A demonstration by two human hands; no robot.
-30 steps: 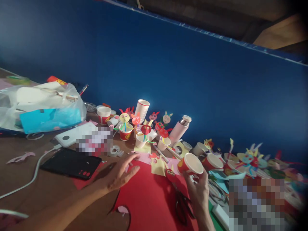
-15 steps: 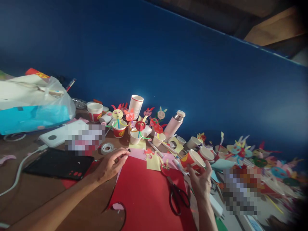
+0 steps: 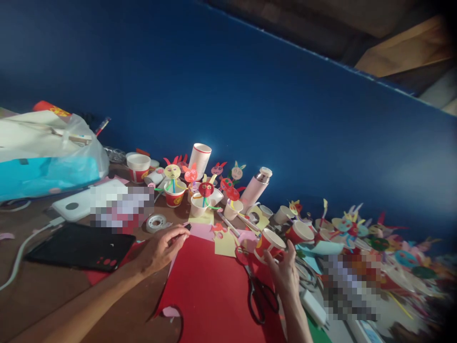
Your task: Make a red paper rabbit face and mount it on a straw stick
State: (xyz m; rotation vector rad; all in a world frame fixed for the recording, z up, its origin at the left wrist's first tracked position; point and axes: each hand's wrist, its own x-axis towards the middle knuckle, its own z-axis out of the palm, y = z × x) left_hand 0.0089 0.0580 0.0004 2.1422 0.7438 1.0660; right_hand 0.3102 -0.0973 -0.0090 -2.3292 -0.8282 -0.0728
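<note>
My left hand (image 3: 166, 248) is pinched on a small black piece (image 3: 188, 227), possibly a cap, above the left edge of a red paper sheet (image 3: 214, 281). My right hand (image 3: 283, 271) has its thumb and fingers spread just behind a red-and-white paper cup (image 3: 262, 246). The cup leans slightly, and whether the fingertips touch it I cannot tell. Scissors (image 3: 256, 290) with black handles lie on the red sheet, left of my right hand. By their blades is a red round paper face (image 3: 243, 255), next to a yellow paper scrap (image 3: 224, 244).
Paper cups with paper-faced figures (image 3: 202, 205) stand along the back, near a cup stack (image 3: 200, 159) and a pink thermos (image 3: 255, 190). A tape roll (image 3: 156, 223), black phone case (image 3: 78, 245) and white power bank (image 3: 89, 200) lie left. More figures (image 3: 353, 228) crowd the right.
My right hand has moved left with the paper cup, which now stands more upright and farther from the neighbouring cup. The fingers have loosened around it. My left hand keeps its pinch.
</note>
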